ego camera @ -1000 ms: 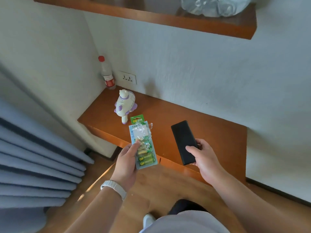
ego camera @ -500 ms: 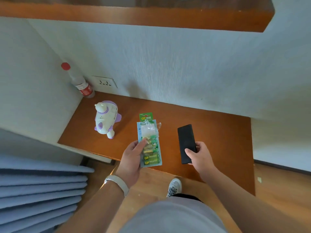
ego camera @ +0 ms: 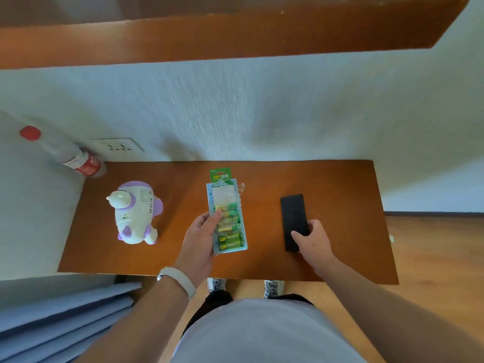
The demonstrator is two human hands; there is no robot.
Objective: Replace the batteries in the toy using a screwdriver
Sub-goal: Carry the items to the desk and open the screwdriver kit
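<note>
The grip of the left hand (ego camera: 200, 239) pinches the battery pack (ego camera: 227, 205); that of the right hand (ego camera: 315, 241) clasps a black case (ego camera: 293, 216), possibly holding the screwdriver, both over the surface (ego camera: 340, 184). The toy (ego camera: 133, 213) sits apart to the left, untouched. Setup step: next, lay both down and open the case.

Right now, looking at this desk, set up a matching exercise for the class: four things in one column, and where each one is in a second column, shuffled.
Things
1. toy
2. battery pack
3. black case
4. red-capped bottle

Places
A. gripped at its near end by the right hand
B. back left corner, beside the wall socket
C. held in the left hand
D. alone on the desk, left of both hands

Pairs: 1-D, 2-C, 3-A, 4-B
</note>
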